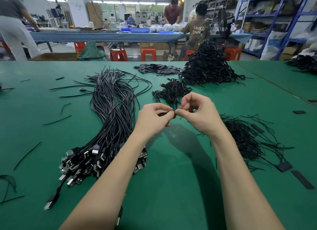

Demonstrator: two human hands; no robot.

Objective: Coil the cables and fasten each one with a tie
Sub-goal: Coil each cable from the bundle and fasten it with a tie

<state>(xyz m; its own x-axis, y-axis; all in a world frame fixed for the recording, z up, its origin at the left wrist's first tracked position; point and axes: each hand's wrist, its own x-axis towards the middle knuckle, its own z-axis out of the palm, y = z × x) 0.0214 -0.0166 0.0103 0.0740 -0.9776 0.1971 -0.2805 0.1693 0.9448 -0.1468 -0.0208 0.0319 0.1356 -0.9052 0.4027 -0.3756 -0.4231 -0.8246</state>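
Note:
My left hand [154,120] grips a small coiled black cable [163,114] above the green table, most of the coil hidden in the fist. My right hand [197,114] pinches a thin black tie [174,111] at the coil's right end, fingertips of both hands almost meeting. A thick bundle of loose black USB cables [109,113] lies left of my hands, plugs fanned toward me. Just beyond my hands sits a small heap of coiled, tied cables [171,90]. A spread of thin black ties [247,138] lies to the right.
A tall pile of coiled cables [209,66] stands at the back right, with flat black pieces [159,69] beside it. Stray ties and black strips [302,179] dot the green table [171,186]. Across the aisle, people work at a long bench [103,35]; red stools [118,54] stand there.

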